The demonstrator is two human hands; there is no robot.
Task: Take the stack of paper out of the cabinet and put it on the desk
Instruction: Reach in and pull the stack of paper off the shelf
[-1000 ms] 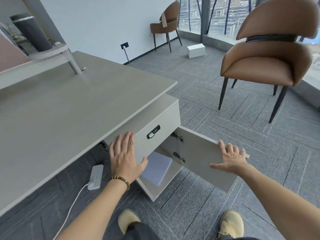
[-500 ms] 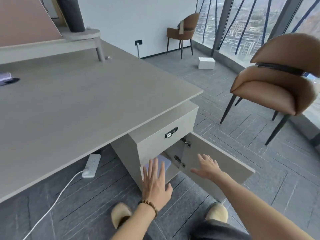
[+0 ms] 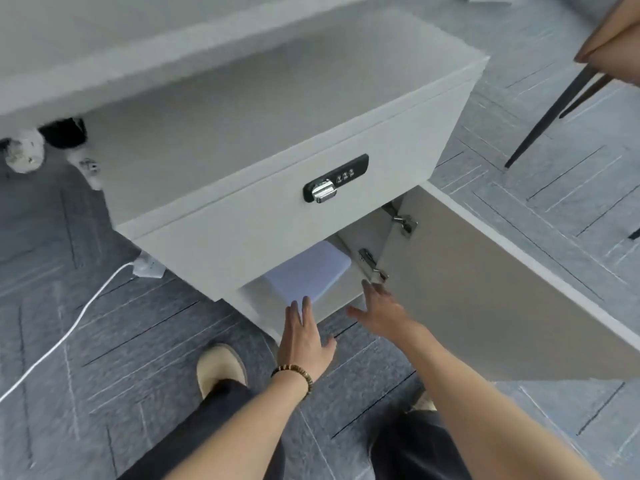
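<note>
Both hands, left (image 3: 304, 336) and right (image 3: 382, 311), spread open at the cabinet (image 3: 277, 216) mouth. The stack of paper (image 3: 306, 273) lies inside, untouched, the door (image 3: 485, 289) open to the right.

White paper stack (image 3: 304, 277) flat inside cabinet (image 3: 242, 237)

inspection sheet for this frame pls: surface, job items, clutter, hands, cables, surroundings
Surface: desk top edge only in view, blurred; nothing seen on the visible part.
Job's things: stack of paper lies flat inside the cabinet, under the drawer; cabinet door swung open to the right.
Clutter: nothing seen in the compartment besides the paper.
Hands: left hand open, fingertips at the compartment's front edge, close to the paper; contact unclear. Right hand open, beside the lower hinge, holding nothing.
Cables: white cable runs across the floor to a power strip beside the cabinet.
Surroundings: grey carpet, chair legs upper right, combination lock on the drawer.
</note>
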